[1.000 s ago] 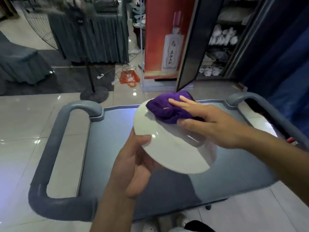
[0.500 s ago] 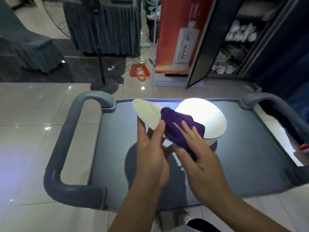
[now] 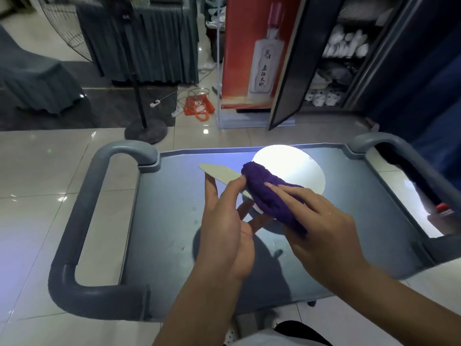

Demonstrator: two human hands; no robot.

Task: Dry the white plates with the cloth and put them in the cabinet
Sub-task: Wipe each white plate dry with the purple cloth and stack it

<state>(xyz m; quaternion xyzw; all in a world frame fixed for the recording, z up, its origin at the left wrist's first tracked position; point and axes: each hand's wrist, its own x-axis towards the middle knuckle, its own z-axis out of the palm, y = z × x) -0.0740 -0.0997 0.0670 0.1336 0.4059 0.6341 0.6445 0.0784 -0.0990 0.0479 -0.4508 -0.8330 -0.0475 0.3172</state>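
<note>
A: Head view first. What are the fingers of the left hand [image 3: 224, 228] doing?

B: They are curled round a white plate [image 3: 222, 174] held almost edge-on above the grey cart [image 3: 159, 221]. The thumb lies on the plate's near face by the rim, and the other fingers [image 3: 259, 222] reach underneath, their tips showing below the plate.

A: And the right hand [image 3: 321, 223]?

B: Its fingers are laid fairly straight and a little apart over a purple cloth [image 3: 272, 193], pressing it against the plate's right part. The cloth wraps over the rim, so it hides that part of the plate.

A: How do the arms lie?

B: Both forearms rise from the bottom edge towards the middle of the cart, the left one nearly straight up the picture, the right one slanting in from the lower right.

A: Any other plates?

B: A stack of white plates [image 3: 296, 168] sits on the cart's far side, just behind the cloth, glaring with light. Beyond the cart, on the right, the cabinet [image 3: 331, 58] stands with its dark door [image 3: 291, 78] swung open, white crockery on its shelves. A fan stand [image 3: 139, 96] rises beyond the cart's left handle.
</note>
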